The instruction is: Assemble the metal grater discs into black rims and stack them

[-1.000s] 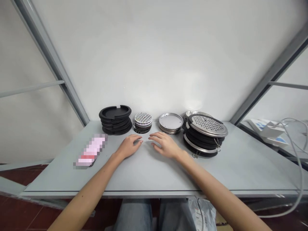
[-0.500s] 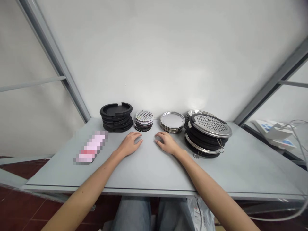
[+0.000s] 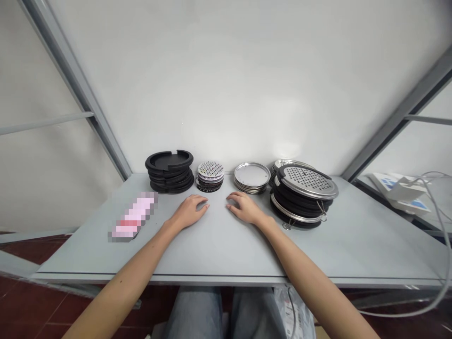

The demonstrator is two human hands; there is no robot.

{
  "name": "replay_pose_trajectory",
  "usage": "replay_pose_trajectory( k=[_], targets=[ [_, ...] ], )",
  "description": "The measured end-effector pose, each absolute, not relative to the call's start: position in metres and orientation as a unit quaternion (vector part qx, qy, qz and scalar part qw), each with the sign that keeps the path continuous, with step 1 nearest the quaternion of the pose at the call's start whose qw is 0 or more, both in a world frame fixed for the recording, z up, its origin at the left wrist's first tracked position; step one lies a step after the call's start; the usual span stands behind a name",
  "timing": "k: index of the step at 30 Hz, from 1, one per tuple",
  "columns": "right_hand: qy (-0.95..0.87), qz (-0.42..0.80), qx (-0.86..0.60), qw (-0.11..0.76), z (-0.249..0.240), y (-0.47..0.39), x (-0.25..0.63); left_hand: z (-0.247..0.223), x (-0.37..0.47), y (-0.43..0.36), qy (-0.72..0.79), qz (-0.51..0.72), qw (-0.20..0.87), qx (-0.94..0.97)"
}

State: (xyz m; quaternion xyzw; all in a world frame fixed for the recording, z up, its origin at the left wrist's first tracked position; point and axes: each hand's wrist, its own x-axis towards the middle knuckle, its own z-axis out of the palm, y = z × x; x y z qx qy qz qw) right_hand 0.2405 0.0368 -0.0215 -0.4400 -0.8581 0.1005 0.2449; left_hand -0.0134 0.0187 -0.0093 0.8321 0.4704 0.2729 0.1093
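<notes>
My left hand (image 3: 189,210) rests on the grey table (image 3: 226,249), holding nothing, thumb and fingers apart. Facing it, my right hand (image 3: 243,207) also lies on the tabletop with nothing in it and its fingers apart. Just behind my left hand is a small stack of patterned round discs (image 3: 211,172). A pile of shallow silver metal discs (image 3: 252,175) stands behind my right hand. Farther left rises a stack of black round rings (image 3: 170,162). To the right, black rings and perforated metal plates (image 3: 309,181) with small wire clips are piled up, slightly tilted.
A blurred pink object (image 3: 136,214) lies at the table's left. More silver plates (image 3: 286,163) sit partly hidden behind the right pile. Metal frame posts (image 3: 81,89) flank the table. White boxes (image 3: 404,190) and a cable (image 3: 439,212) are at the far right.
</notes>
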Motion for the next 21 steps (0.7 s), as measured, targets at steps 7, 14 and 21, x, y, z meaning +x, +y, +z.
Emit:
replay_pose_trajectory(
  k=[7, 14, 21],
  targets=[
    [-0.849, 0.084, -0.443, 0.275, -0.0228, 0.0382, 0.2387, -0.0103, -0.0150, 0.0202, 0.466, 0.266, 0.111, 0.836],
    [-0.798, -0.031, -0.489, 0.352, -0.0170, 0.0399, 0.2411, -0.0097, -0.0143, 0.0191, 0.461, 0.262, 0.099, 0.842],
    [-0.732, -0.144, -0.578, 0.330, -0.0180, 0.0449, 0.2469, -0.0099, -0.0148, 0.0193, 0.462, 0.256, 0.105, 0.843]
  ],
)
